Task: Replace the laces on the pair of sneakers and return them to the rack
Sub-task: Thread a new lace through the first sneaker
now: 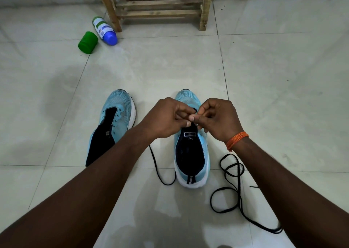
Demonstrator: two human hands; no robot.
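Two light-blue sneakers with dark tongues stand on the tiled floor, toes pointing away from me. The left sneaker (117, 115) has no lace in its eyelets. Over the right sneaker (190, 153) my left hand (166, 117) and my right hand (219, 119) meet above the front eyelets, both pinching a black lace (160, 174). One end of that lace trails down the shoe's left side. A second black lace (234, 187) lies looped on the floor to the right. The wooden shoe rack (160, 7) stands at the back.
A green cap (87, 42) and a white bottle with a blue end (104, 30) lie on the floor at the back left, beside the rack's leg. A pale wall runs behind the rack. My right wrist wears an orange thread band (236, 140).
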